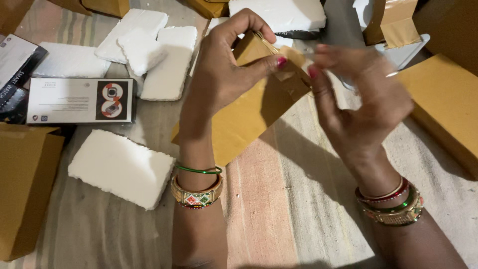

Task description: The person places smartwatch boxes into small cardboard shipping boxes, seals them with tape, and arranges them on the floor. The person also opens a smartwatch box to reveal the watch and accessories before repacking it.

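up close, left hand [224, 74] gripping brown cardboard box [249, 112], right hand [361, 97] blurred alongside

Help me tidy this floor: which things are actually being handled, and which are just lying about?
In hand:
- flat brown cardboard box, pinched at its top edge by the left hand
- right hand at the same edge, blurred

Lying about:
- white foam slabs
- printed white carton
- brown boxes
- striped cloth

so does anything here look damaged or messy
Yes. The white foam slabs are rough: the nearest one has ragged, torn-looking edges, and several more lie heaped at odd angles. The left hand grips the brown cardboard box at its open end, the right hand beside it, blurred.
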